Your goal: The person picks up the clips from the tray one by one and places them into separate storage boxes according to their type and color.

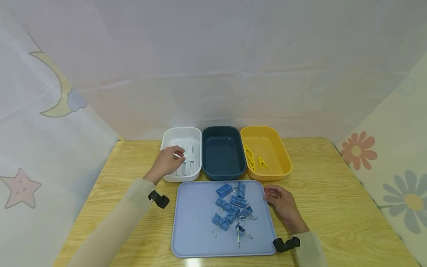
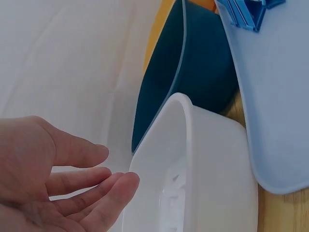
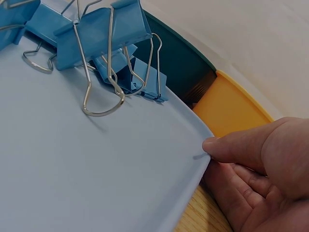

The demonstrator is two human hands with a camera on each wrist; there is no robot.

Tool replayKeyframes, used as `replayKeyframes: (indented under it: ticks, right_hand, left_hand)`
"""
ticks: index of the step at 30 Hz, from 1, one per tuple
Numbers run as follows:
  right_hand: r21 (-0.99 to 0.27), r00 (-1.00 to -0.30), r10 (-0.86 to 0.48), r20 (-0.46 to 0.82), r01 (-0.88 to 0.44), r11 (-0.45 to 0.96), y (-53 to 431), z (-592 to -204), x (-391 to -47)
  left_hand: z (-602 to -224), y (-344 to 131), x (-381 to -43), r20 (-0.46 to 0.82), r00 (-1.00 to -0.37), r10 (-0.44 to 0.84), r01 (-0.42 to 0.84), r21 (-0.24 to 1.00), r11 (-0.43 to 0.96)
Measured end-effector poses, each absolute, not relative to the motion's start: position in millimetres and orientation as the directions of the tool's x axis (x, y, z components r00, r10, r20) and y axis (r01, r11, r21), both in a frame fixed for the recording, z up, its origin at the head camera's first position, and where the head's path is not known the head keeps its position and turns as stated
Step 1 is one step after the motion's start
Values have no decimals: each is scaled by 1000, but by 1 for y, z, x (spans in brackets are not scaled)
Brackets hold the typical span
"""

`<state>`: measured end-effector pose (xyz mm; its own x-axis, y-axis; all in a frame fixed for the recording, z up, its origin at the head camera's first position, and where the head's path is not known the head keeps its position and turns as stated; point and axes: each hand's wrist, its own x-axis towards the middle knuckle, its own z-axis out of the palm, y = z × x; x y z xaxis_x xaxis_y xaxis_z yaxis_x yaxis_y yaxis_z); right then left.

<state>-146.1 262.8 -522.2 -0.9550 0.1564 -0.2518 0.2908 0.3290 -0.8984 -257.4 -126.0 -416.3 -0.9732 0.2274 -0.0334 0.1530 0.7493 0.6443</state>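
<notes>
My left hand (image 1: 168, 160) hovers over the white bin (image 1: 181, 129), fingers loosely bent and thumb apart, holding nothing. Inside that bin lie several slim white pieces (image 1: 188, 157), partly hidden by the hand. In the left wrist view the fingertips (image 2: 126, 186) are close to the bin's rim. My right hand (image 1: 282, 204) pinches the right edge of a light blue tray (image 1: 193, 222) near its far corner, thumb on top and fingers below the rim. Blue binder clips (image 1: 238, 201) with silver wire handles lie heaped on the tray's right half.
A dark blue bin (image 1: 223, 128) stands between the white bin and a yellow bin (image 1: 283, 155), all in a row behind the tray. Several yellow plastic clips (image 1: 262, 163) lie in the yellow bin. The wooden table (image 1: 320, 185) meets printed cloth at its sides.
</notes>
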Motion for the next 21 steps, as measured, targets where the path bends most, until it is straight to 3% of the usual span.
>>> replayKeyframes:
  ticks: [21]
  right_hand:
    - [-899,-958,148,-246,282,336,264,-521,-147]
  left_hand:
    - [-416,-117,-248,-128,-965,229,54,755,653]
